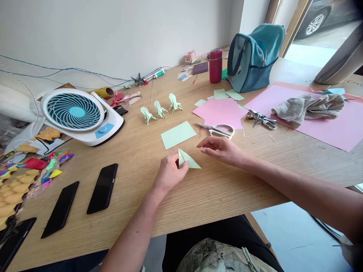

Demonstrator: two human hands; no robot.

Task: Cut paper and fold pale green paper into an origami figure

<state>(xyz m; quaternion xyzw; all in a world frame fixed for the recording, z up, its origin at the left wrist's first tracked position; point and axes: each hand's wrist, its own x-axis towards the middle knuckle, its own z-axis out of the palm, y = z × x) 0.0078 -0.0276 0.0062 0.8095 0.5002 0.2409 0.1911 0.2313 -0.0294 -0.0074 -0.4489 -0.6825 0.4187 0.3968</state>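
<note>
Between the thumb and fingers of my left hand [170, 172] is a folded light green paper triangle [189, 160], held just above the wooden table. My right hand [219, 150] hovers to the right of it, fingers slightly curled, thumb apart from the forefinger and nothing between them. Beyond both hands lies a flat light green paper rectangle [178, 135]. White-handled scissors [222, 131] rest behind my right hand, partly on pink paper [218, 111]. Farther back stand three folded green paper figures [160, 109] in a row.
A white fan [82, 113] and black phones [102, 189] are on the left. Keys [261, 119], a crumpled grey cloth [307, 107] and large pink sheets [340, 132] lie on the right. A red flask [216, 66] and a teal bag [253, 56] stand at the back.
</note>
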